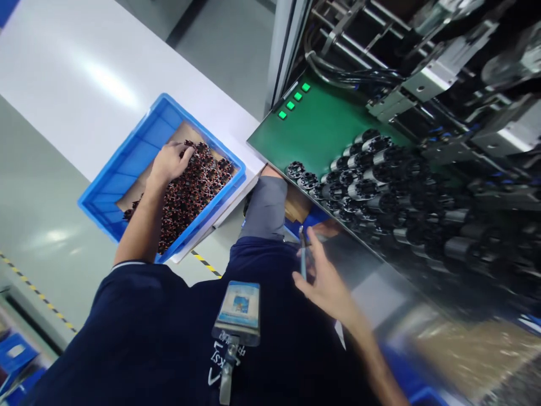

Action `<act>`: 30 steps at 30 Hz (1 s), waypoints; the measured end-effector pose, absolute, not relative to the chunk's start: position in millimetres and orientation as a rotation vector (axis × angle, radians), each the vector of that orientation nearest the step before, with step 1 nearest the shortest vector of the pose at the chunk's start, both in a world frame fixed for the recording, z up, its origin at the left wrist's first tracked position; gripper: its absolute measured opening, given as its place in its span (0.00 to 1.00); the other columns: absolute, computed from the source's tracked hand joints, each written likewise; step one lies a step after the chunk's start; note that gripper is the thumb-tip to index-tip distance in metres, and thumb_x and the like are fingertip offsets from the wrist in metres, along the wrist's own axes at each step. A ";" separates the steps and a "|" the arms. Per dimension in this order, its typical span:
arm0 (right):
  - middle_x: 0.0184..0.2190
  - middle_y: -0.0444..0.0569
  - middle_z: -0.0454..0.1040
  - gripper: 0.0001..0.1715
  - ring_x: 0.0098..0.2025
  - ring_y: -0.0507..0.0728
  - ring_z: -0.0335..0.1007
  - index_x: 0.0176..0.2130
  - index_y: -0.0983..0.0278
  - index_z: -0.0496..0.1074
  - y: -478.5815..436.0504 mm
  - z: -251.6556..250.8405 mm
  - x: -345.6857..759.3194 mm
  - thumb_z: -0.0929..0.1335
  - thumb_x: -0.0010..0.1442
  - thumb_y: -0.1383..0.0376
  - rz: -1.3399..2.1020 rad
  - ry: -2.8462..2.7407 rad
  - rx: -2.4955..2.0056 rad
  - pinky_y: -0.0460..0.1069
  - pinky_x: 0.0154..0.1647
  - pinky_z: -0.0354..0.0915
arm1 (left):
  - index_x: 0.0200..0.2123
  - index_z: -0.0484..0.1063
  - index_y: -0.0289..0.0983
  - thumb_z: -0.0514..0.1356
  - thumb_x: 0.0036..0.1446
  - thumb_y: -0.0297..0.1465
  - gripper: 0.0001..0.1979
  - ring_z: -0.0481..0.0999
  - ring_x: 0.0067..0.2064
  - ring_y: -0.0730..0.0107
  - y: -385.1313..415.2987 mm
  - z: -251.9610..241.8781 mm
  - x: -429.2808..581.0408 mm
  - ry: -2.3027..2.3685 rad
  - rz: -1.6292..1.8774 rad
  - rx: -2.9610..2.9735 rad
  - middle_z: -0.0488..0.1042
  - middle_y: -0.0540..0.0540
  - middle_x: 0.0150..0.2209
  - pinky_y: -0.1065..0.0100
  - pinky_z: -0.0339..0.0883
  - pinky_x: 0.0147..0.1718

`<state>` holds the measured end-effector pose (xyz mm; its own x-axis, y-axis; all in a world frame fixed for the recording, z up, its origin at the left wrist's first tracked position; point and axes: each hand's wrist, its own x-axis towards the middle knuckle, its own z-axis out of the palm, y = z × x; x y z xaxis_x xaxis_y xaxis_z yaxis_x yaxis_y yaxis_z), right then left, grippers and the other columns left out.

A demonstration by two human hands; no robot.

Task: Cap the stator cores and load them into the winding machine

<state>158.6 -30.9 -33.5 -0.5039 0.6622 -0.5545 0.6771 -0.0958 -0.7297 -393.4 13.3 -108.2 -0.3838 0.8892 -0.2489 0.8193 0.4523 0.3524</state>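
Now our left hand (170,162) curls on copper coils (198,194) in a blue bin (146,135), our right hand (325,287) pinching a thin tool (302,256).

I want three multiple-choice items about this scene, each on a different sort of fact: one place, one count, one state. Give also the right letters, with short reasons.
1. Where is the left hand?
A) On the pile of wound parts in the blue crate
B) On the badge
C) On the floor

2. How many green square lights show on the green board?
A) Two
B) Three
C) Four

3. How is the right hand?
A) Gloved, in a fist
B) Bare, fingers spread by a slim blue tool
C) Inside the crate

1 A: the hand lies on the pile.
2 C: four squares line the board's edge.
3 B: no glove shows, and the fingers stand apart.
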 end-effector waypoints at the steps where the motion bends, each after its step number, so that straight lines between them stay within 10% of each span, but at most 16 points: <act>1: 0.66 0.61 0.81 0.65 0.53 0.62 0.85 0.92 0.60 0.45 -28.0 -30.6 153.9 0.74 0.70 0.55 -1.760 2.123 1.491 0.59 0.57 0.86 | 0.51 0.81 0.37 0.52 0.82 0.49 0.25 0.79 0.69 0.45 4.8 -106.6 -390.4 2.324 0.305 1.453 0.85 0.29 0.62 0.46 0.67 0.77; 9: 0.72 0.61 0.70 0.49 0.75 0.69 0.73 0.86 0.56 0.63 12.8 -18.6 16.1 0.73 0.72 0.64 -1.555 2.669 0.953 0.66 0.84 0.72 | 0.57 0.85 0.36 0.43 0.89 0.47 0.33 0.86 0.57 0.60 -46.5 -89.2 -371.3 2.721 1.396 1.111 0.87 0.38 0.55 0.59 0.79 0.62; 18: 0.70 0.65 0.74 0.31 0.69 0.72 0.69 0.74 0.67 0.77 42.9 -79.6 -200.2 0.75 0.75 0.71 -0.890 2.921 0.753 0.69 0.73 0.75 | 0.44 0.87 0.35 0.42 0.84 0.44 0.35 0.78 0.43 0.53 -46.0 -103.2 -354.6 2.779 1.373 1.128 0.79 0.38 0.37 0.53 0.73 0.53; 30: 0.57 0.58 0.86 0.16 0.65 0.66 0.74 0.50 0.67 0.87 54.3 -115.7 -206.0 0.71 0.85 0.60 -0.701 3.040 0.674 0.60 0.70 0.72 | 0.44 0.89 0.38 0.55 0.80 0.43 0.24 0.89 0.46 0.51 -33.3 -125.0 -332.8 2.308 1.185 1.312 0.91 0.37 0.44 0.59 0.76 0.47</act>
<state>-206.0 54.3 -115.7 -0.9096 0.4131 -0.0449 0.3910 0.8144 -0.4287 -332.8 -33.3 -125.0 -0.5709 0.8013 0.1789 0.6124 0.2705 0.7428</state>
